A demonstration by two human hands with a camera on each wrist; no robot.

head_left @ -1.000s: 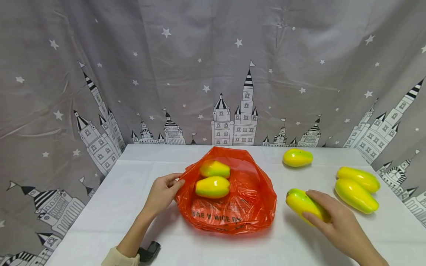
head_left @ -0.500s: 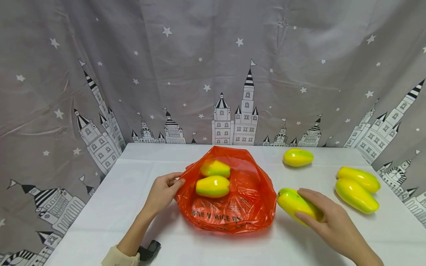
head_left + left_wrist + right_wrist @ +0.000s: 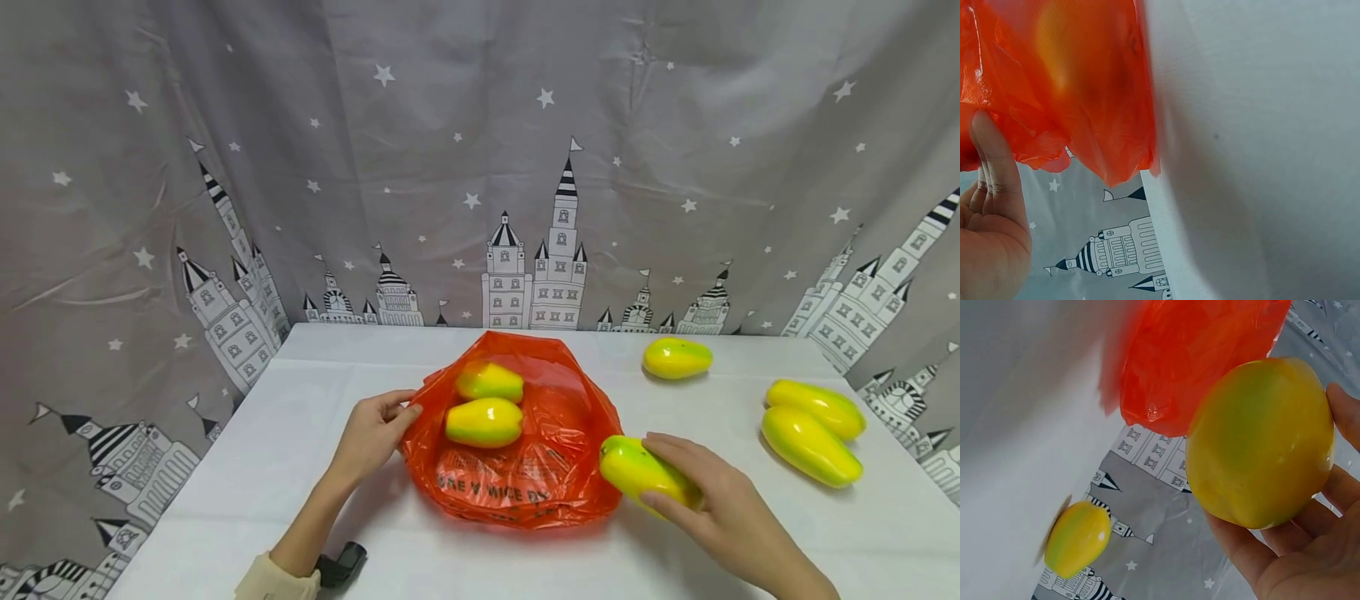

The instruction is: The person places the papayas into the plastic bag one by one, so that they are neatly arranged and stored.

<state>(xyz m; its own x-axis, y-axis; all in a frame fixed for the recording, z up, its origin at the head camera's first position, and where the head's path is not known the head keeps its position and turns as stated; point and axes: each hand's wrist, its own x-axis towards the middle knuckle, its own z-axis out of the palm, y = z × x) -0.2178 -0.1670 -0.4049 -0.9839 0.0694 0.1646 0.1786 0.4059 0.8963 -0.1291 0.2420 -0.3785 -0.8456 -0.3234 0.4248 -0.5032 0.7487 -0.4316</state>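
A red plastic bag (image 3: 551, 417) lies with its mouth spread, two yellow-green papayas (image 3: 483, 422) inside at its left. My left hand (image 3: 372, 437) pinches the bag's left rim between thumb and fingers; the left wrist view shows the thumb against the red plastic (image 3: 1104, 119). A third papaya (image 3: 647, 472) is gripped in my right hand (image 3: 712, 508), its tip overlapping the bag's right rim in the head view. Up close in the right wrist view, that papaya (image 3: 1260, 444) has thumb and fingers curled round its side.
One papaya (image 3: 677, 358) rests on the white table (image 3: 600, 567) at the back right. Two more papayas (image 3: 812, 446) lie side by side near the right edge. Behind the table hangs a grey curtain (image 3: 420, 167) printed with castles and stars. A black strap piece (image 3: 342, 565) is by my left wrist.
My right hand has moved left with its papaya, from the table's right part to the bag's right rim. The left hand keeps its hold on the bag. The view has shifted slightly.
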